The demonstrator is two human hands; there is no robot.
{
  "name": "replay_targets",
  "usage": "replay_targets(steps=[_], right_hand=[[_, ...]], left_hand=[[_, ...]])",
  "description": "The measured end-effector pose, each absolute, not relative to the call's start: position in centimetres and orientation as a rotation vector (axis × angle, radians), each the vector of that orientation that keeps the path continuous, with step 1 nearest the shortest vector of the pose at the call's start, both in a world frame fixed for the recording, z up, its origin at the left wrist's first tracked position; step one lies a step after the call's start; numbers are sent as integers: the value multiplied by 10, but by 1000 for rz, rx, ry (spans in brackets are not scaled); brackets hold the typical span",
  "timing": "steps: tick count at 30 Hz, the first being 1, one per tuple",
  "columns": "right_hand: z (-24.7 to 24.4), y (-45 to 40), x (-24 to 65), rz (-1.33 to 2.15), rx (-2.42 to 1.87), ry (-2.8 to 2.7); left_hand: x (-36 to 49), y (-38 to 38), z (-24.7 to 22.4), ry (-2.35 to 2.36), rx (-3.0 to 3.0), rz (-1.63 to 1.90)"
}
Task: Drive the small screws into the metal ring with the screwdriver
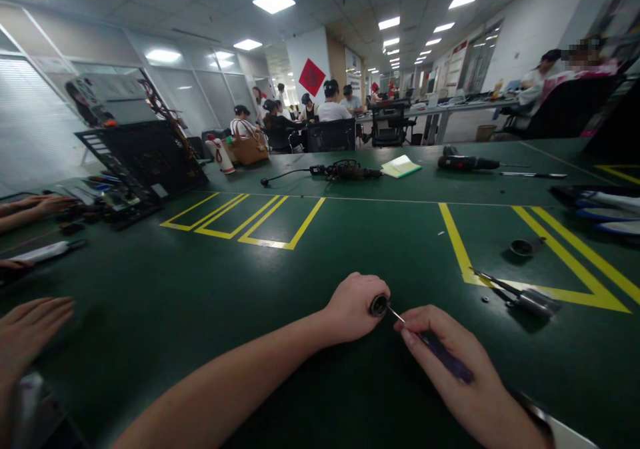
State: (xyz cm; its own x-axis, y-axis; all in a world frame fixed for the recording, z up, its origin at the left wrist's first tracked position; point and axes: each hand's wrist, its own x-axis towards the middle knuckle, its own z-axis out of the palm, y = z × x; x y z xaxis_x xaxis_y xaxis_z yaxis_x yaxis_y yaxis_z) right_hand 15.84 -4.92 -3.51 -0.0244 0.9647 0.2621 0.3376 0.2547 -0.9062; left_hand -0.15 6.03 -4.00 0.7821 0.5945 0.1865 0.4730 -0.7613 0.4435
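My left hand is wrapped round a small dark round part with a hollow, ringed end, its open end facing right. In my right hand is a thin screwdriver with a dark purple handle, gripped between thumb and fingers. Its metal shaft points up and left, and the tip is at the mouth of the round part; how far inside it reaches, I cannot tell. To the right of my hands lie a metal cylinder with a thin shaft, a small ring-like piece and a dark round housing.
Yellow tape outlines mark the green table. Farther back lie a corded tool, a notepad and a dark power tool. Another person's hand is at the left edge, near a propped black panel.
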Motion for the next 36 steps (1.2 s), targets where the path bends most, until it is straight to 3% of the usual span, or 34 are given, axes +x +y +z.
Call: replay_targets(steps=[13, 26, 36], right_hand=[[-22, -30, 167, 1516, -1088, -794], [-30, -43, 164, 1112, -1256, -1310], [-22, -30, 168, 1491, -1119, -862]], left_hand=[[-3, 59, -38, 820, 2502, 539], [-3, 59, -38, 814, 2593, 496], [-4, 60, -39, 734, 2575, 546]])
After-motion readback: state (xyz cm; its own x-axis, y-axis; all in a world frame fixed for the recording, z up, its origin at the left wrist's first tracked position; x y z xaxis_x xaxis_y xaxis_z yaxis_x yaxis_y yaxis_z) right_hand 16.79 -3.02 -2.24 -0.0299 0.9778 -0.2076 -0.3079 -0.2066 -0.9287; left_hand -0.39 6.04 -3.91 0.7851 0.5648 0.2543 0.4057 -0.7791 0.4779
